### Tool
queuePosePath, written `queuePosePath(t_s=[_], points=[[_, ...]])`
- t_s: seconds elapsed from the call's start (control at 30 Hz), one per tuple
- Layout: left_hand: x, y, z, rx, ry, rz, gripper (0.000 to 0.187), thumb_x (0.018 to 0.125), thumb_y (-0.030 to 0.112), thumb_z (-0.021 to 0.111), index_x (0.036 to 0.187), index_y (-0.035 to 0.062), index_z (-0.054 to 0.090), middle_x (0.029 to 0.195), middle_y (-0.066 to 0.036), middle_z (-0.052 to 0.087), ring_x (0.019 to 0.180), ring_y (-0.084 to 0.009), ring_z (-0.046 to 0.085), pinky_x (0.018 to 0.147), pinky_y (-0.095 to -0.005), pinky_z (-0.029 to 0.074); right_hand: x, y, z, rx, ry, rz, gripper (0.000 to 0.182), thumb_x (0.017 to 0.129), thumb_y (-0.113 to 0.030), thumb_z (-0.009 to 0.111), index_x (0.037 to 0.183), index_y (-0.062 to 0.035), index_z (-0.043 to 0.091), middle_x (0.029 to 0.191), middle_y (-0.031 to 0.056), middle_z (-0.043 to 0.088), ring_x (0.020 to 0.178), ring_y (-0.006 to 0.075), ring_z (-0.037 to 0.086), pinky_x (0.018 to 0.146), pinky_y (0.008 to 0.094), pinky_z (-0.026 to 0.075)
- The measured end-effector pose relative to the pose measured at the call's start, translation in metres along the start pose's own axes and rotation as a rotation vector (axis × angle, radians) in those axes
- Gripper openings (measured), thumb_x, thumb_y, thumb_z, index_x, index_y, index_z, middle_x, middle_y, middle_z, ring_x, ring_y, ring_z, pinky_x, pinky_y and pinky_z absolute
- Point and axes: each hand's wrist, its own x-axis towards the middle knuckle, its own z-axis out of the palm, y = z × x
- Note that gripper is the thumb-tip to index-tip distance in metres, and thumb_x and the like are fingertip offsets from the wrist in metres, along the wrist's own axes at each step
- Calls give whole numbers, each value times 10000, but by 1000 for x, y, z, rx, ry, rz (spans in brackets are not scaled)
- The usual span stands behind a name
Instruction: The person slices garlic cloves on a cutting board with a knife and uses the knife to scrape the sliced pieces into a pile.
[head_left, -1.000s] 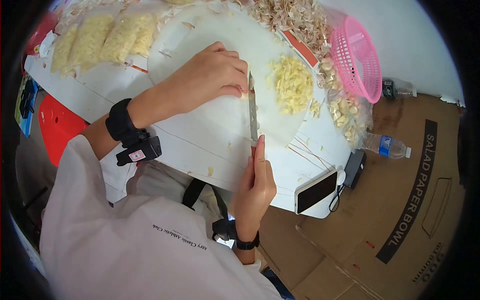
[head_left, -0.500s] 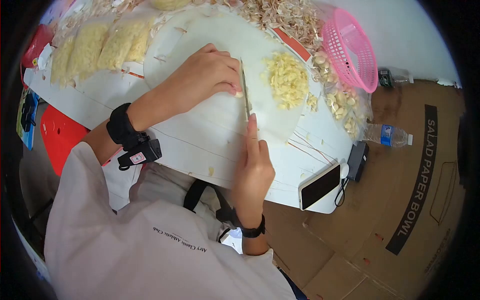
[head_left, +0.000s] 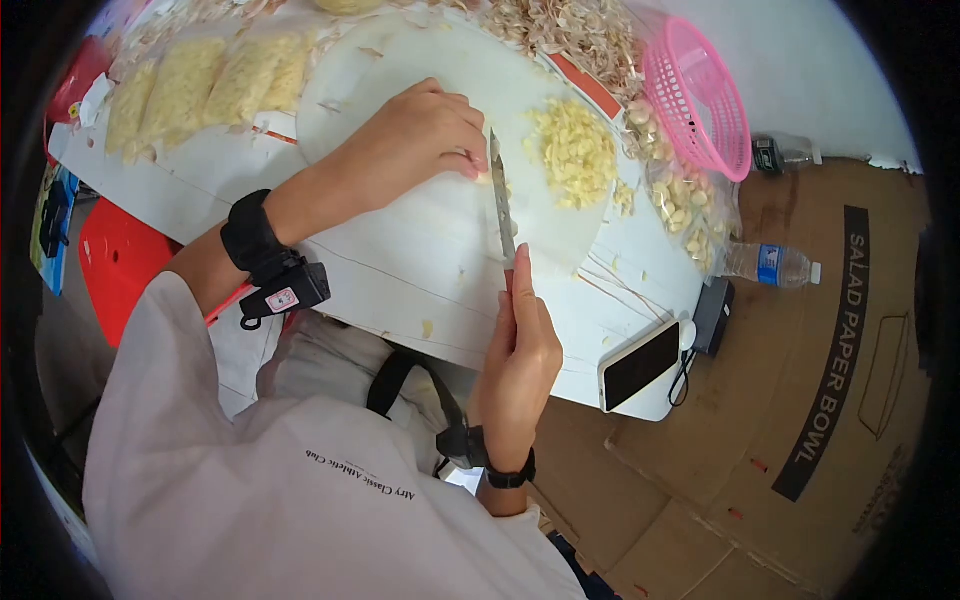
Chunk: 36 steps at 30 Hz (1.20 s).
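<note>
White worktop (head_left: 390, 305) carried a round board (head_left: 400, 60) under both hands, probably to save the surface from the blade. Chopped garlic (head_left: 575, 155) sat right of the knife (head_left: 503, 210), likely clear of the cutting spot. Right hand (head_left: 522, 360) was wrapped round its handle, index finger stretched along for control I guess; left hand (head_left: 430, 135) had fingertips bunched, pinching a pale clove (head_left: 484, 179) by the blade. Cardboard (head_left: 690, 450) off right read SALAD PAPER BOWL; shirt (head_left: 250, 490) below: "Atry Classic Athletic Club".

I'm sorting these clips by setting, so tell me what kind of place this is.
Probably a small food-prep spot, perhaps at a shop or eatery: bags of chopped pale pieces lie by the cutting board, and a carton reads "SALAD PAPER BOWL".
</note>
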Motion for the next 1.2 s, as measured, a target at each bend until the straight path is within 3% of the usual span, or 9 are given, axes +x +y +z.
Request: queuePosePath(t_s=[0.3, 0.37, 0.47, 0.5, 0.57, 0.77, 1.0, 1.2], points=[[0, 2, 1, -6, -9, -54, 90, 827, 179, 698, 805, 101, 735, 805, -9, 661, 842, -199, 591, 910, -338, 387, -2, -9, -5, -96, -55, 6, 682, 874, 38, 617, 1492, -201, 455, 749, 90, 498, 559, 250, 512, 539, 396, 463], [0, 2, 2, -11, -13, -48, 91, 824, 179, 699, 804, 99, 736, 806, -13, 661, 839, -205, 592, 905, -338, 392, 3, -17, -2, -151, -151, 101, 525, 934, 50, 571, 1427, -128, 535, 831, 163, 626, 672, 253, 578, 695, 351, 508], [2, 2, 0, 12, -20, -52, 94, 817, 180, 700, 805, 95, 738, 808, -25, 664, 827, -219, 594, 873, -341, 409, 20, -10, 8, -58, -93, 62, 515, 943, 34, 564, 1433, -124, 525, 877, 182, 654, 711, 275, 619, 720, 356, 517], [2, 3, 1, 19, -3, -48, 95, 813, 179, 700, 804, 93, 738, 809, -30, 665, 822, -225, 596, 857, -344, 416, 22, -5, 12, -55, -86, 63, 515, 943, 34, 564, 1433, -124, 525, 877, 182, 654, 711, 275, 619, 720, 356, 517], [1, 3, 1, 28, 11, -41, 96, 809, 179, 700, 803, 91, 739, 809, -36, 667, 817, -232, 598, 841, -347, 423, 23, 4, 18, 7, -15, -38, 692, 870, 53, 593, 1500, -190, 437, 788, 118, 543, 621, 305, 570, 559, 416, 478], [0, 0, 3, 35, 44, -29, 100, 810, 185, 697, 803, 95, 741, 809, -36, 671, 822, -232, 607, 832, -346, 424, 11, -2, 7, -21, -13, 5, 603, 932, -6, 589, 1489, -192, 451, 748, 117, 532, 593, 304, 556, 554, 418, 471], [1, 1, 3, 15, 11, -50, 107, 811, 182, 695, 793, 85, 735, 807, -42, 671, 831, -237, 610, 829, -347, 427, 0, 0, 0, -91, -39, -1, 606, 925, -8, 593, 1486, -191, 457, 732, 118, 507, 577, 304, 545, 532, 408, 466], [3, -2, 1, 29, -4, 4, 119, 819, 185, 687, 797, 75, 726, 812, -48, 667, 838, -243, 609, 826, -348, 424, 23, 9, 24, 139, 69, -33, 554, 927, 21, 576, 1453, -135, 495, 780, 164, 597, 650, 338, 605, 619, 416, 506]])
